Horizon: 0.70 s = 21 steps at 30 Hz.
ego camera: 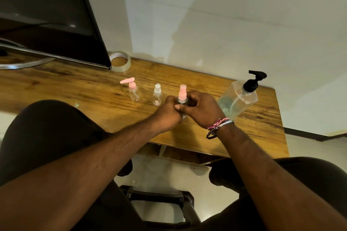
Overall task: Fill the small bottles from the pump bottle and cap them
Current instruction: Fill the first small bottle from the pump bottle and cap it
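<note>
**Both hands on the pink-topped spray bottle**

Nearest the camera, the left hand (167, 113) and the right hand (200, 109) meet at the front part of the wooden table (75, 88), both wrapped round one small bottle with a pink spray top (182, 94). The left hand's fingers curl round the clear body, probably to keep it from turning. The right hand's fingers and thumb pinch the collar just under the pink head, a hold that suits twisting the top on or off; which way cannot be told. How full it is cannot be judged, as the hands hide most of the body.

Just left of this held bottle stands a small bottle with a clear cap (157, 95), upright and free. Further left of it stands a third small bottle with a pink pump head (133, 90), also upright and seemingly empty. The three form a row, likely so each can be taken in turn.

Just right of the held bottle, close to the right wrist, the large pump bottle (238, 97) with its black pump waits within easy reach for filling.

Well behind the held bottle, to the left, a roll of tape (120, 61) lies beside the edge of a dark monitor (56, 11).
</note>
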### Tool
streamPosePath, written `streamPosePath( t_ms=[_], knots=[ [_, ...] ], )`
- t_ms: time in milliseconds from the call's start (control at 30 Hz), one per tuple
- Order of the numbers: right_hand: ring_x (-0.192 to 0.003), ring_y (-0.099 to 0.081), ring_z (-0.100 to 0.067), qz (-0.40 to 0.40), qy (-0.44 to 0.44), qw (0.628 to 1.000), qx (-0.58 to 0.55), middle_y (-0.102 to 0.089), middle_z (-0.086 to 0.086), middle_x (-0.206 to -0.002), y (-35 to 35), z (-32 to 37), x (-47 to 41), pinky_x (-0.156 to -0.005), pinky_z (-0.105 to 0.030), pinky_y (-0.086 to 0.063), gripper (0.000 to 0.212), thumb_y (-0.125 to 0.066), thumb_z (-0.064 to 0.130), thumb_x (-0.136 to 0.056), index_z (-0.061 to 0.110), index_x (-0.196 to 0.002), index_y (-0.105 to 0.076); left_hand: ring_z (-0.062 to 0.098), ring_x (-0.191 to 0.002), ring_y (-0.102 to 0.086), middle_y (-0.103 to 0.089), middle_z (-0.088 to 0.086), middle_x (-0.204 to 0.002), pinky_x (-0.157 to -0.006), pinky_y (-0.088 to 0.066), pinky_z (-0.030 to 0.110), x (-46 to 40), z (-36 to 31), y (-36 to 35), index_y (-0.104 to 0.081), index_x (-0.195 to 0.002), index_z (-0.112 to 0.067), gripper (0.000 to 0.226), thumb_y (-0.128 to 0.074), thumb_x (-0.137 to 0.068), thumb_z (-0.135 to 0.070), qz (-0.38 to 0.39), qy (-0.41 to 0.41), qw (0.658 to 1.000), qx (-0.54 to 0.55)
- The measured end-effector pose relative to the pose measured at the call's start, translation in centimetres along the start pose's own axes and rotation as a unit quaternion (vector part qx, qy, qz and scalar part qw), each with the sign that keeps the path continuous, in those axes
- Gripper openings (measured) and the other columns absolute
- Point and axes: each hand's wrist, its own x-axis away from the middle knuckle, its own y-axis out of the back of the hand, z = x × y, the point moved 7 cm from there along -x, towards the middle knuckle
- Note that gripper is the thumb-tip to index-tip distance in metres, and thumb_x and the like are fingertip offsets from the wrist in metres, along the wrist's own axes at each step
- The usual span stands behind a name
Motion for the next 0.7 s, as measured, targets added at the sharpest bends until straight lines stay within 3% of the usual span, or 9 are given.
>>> streamPosePath(
  t_ms=[67, 167, 267, 367, 433, 500, 600, 700],
  knots=[
    [-0.084, -0.066, -0.003, 0.002, -0.004, 0.999, 0.034, -0.072, 0.012, -0.094, -0.8, 0.1, 0.0, -0.072, -0.027, -0.052, 0.036, -0.082, 0.040, -0.080, 0.024, -0.110, -0.073, 0.021, -0.108, -0.066, -0.067, 0.003, -0.122, -0.092, -0.058, 0.042, 0.4, 0.5, 0.9, -0.054, -0.135, -0.017, 0.042, -0.061, -0.095, -0.005, -0.009, 0.008, 0.994, -0.108],
    [-0.084, -0.066, -0.010, -0.005, -0.012, 0.997, 0.071, -0.072, 0.009, -0.093, -1.5, 0.0, -0.2, -0.066, -0.024, -0.050, 0.034, -0.080, 0.043, -0.081, 0.022, -0.108, -0.074, 0.019, -0.089, -0.072, -0.075, 0.004, -0.101, -0.081, -0.062, 0.040, 1.1, 1.6, 2.3, -0.074, -0.111, -0.016, 0.018, -0.060, -0.099, -0.019, -0.037, 0.052, 0.979, -0.195],
    [-0.081, -0.061, -0.009, -0.007, -0.010, 0.995, 0.100, -0.067, 0.010, -0.089, -2.0, 0.0, -0.2, -0.057, -0.016, -0.036, 0.034, -0.078, 0.043, -0.083, 0.021, -0.108, -0.072, 0.018, -0.077, -0.067, -0.070, 0.002, -0.084, -0.061, -0.052, 0.030, 1.7, 2.3, 4.8, -0.072, -0.092, -0.015, 0.023, -0.069, -0.092, -0.037, -0.123, 0.124, 0.953, -0.248],
    [-0.079, -0.059, -0.009, -0.002, -0.019, 0.994, 0.111, -0.065, 0.011, -0.088, -2.3, -0.4, -0.2, -0.056, -0.015, -0.033, 0.036, -0.078, 0.042, -0.083, 0.021, -0.111, -0.071, 0.021, -0.083, -0.063, -0.064, -0.001, -0.094, -0.062, -0.050, 0.031, 1.8, 1.8, 7.2, -0.057, -0.109, -0.019, 0.041, -0.077, -0.085, -0.045, -0.202, 0.130, 0.935, -0.262],
    [-0.076, -0.057, -0.008, 0.005, -0.022, 0.993, 0.113, -0.064, 0.011, -0.087, -2.6, -0.7, -0.3, -0.056, -0.016, -0.032, 0.036, -0.079, 0.040, -0.082, 0.020, -0.111, -0.071, 0.025, -0.093, -0.065, -0.066, 0.003, -0.110, -0.071, -0.057, 0.037, 1.4, 1.5, 7.9, -0.049, -0.132, -0.018, 0.065, -0.081, -0.082, -0.045, -0.225, 0.113, 0.938, -0.238],
    [-0.074, -0.057, -0.007, 0.008, -0.023, 0.994, 0.107, -0.065, 0.010, -0.086, -3.0, -1.1, -0.3, -0.056, -0.017, -0.033, 0.036, -0.080, 0.039, -0.081, 0.019, -0.110, -0.071, 0.027, -0.098, -0.065, -0.065, 0.005, -0.119, -0.072, -0.056, 0.038, 0.9, 1.4, 7.8, -0.045, -0.139, -0.019, 0.074, -0.084, -0.082, -0.044, -0.236, 0.091, 0.938, -0.235],
    [-0.078, -0.061, -0.010, 0.004, -0.027, 0.995, 0.095, -0.068, 0.009, -0.089, -3.2, -1.6, -0.2, -0.061, -0.021, -0.041, 0.035, -0.081, 0.038, -0.080, 0.020, -0.109, -0.072, 0.029, -0.110, -0.065, -0.063, 0.005, -0.127, -0.072, -0.055, 0.040, 0.3, 1.0, 7.0, -0.046, -0.143, -0.020, 0.070, -0.082, -0.086, -0.041, -0.244, 0.053, 0.938, -0.239],
    [-0.084, -0.064, -0.010, -0.012, -0.039, 0.995, 0.089, -0.071, 0.008, -0.094, -2.8, -2.1, -0.5, -0.068, -0.024, -0.046, 0.036, -0.080, 0.039, -0.081, 0.021, -0.111, -0.071, 0.027, -0.107, -0.066, -0.067, 0.003, -0.120, -0.080, -0.058, 0.042, -0.3, 0.4, 7.0, -0.060, -0.131, -0.019, 0.043, -0.074, -0.094, -0.035, -0.257, 0.008, 0.932, -0.256]
  ],
)
